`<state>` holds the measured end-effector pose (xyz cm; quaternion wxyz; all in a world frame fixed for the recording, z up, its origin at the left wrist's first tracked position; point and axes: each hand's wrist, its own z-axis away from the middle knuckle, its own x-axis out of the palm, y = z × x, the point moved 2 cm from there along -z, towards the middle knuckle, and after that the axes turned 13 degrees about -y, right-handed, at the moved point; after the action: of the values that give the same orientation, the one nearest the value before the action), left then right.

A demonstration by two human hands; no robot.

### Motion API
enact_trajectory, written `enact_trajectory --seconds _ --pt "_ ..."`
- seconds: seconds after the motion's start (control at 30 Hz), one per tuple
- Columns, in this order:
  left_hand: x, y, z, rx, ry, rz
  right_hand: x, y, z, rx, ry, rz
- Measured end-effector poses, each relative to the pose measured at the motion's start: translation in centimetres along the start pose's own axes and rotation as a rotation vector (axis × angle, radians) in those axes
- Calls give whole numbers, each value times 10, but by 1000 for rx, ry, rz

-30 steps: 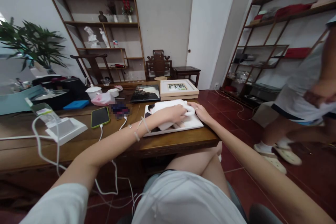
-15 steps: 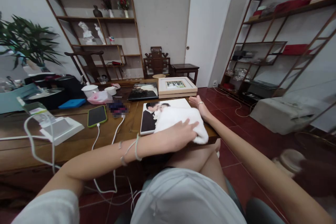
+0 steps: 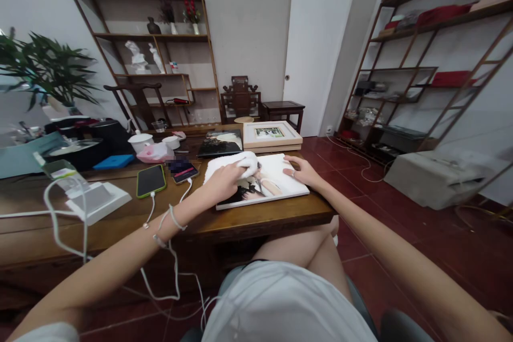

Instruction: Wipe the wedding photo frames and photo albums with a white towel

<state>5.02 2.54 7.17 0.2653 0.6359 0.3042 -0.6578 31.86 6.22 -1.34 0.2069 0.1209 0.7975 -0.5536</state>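
A white-edged photo panel [image 3: 280, 175] with a printed couple picture lies flat near the table's front edge. Bunched over its upper left part is a white towel [image 3: 244, 163], which hides some of the picture. My left hand [image 3: 224, 181] is closed on this towel, pressing it against the panel. At the panel's right side, my right hand [image 3: 302, 172] holds the border, with the thumb on the face and the fingers bent toward the far edge.
Behind the panel lie a dark photo album [image 3: 220, 142] and a light wooden picture frame [image 3: 272, 136]. To the left are a green-cased phone [image 3: 151, 181], a second phone [image 3: 184, 171], white cables, a pink bag [image 3: 154, 153] and a white box [image 3: 98, 201].
My left hand has swept the towel from the panel's lower right to its upper left, uncovering the right part. My right hand has come from beyond the right edge onto the panel.
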Motion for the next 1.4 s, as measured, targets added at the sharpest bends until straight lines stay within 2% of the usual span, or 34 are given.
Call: enact_trajectory --seconds 0.13,0.37,0.6,0.7,0.8,0.93,1.0,1.1,1.27,1.33,1.4 --pt "10 -2 -8 27 -18 -89 0 2 0 -31 -22 10" --pt "10 14 -6 20 -48 -143 -1 -7 3 -115 -35 -80" --pt "11 13 -6 19 -32 -152 0 -10 3 -110 -59 -38" --pt "11 7 -13 -5 -9 -180 1 -11 4 -85 -86 69" --pt "13 -7 -26 -38 11 -203 2 -14 6 -83 -88 156" --pt "19 -27 -42 27 -23 -213 3 -18 8 -74 -88 201" --pt "21 -27 -43 61 -54 -195 4 -18 9 -68 -86 224" --pt "16 -8 -26 113 -74 -177 4 -18 8 -73 -90 259" --pt "4 42 34 239 -172 -114 4 -16 8 -73 -82 255" --pt "3 53 54 307 -177 -94 4 -17 8 -73 -73 241" --pt "4 53 63 366 -154 -74 4 -18 8 -71 -70 239"
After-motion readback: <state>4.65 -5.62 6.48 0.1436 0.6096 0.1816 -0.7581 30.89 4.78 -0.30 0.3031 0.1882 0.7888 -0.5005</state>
